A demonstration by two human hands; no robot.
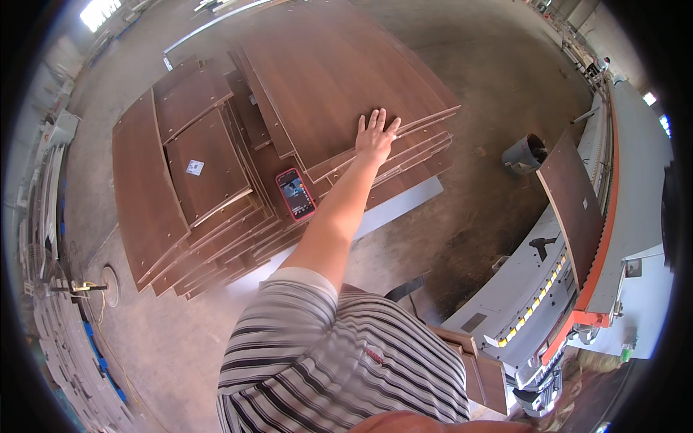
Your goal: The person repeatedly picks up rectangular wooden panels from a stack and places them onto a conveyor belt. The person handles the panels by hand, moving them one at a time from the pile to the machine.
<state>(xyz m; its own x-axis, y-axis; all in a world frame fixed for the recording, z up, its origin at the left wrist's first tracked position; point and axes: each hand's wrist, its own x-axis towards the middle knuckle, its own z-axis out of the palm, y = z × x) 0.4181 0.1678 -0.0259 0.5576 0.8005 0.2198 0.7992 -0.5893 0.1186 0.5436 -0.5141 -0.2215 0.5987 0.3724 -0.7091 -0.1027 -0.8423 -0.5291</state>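
Striped shirt sleeve (pixel 303 325) nearest, one bare arm reaches out — which hand I cannot tell — its hand (pixel 375 137) flat, fingers spread, on the top brown panel (pixel 339 79) of the stack, seemingly steadying it — a red phone (pixel 296 193) lies just beside.

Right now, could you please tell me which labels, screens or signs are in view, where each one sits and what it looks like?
Smartphone: lying face up on the stacked brown panels, left of the outstretched arm; red case, lit dark screen.
Sticker label: on a brown panel in the left stack; small white square with dark print.
Small plate: on the grey edge-banding machine at right; dark square, too small to make out.
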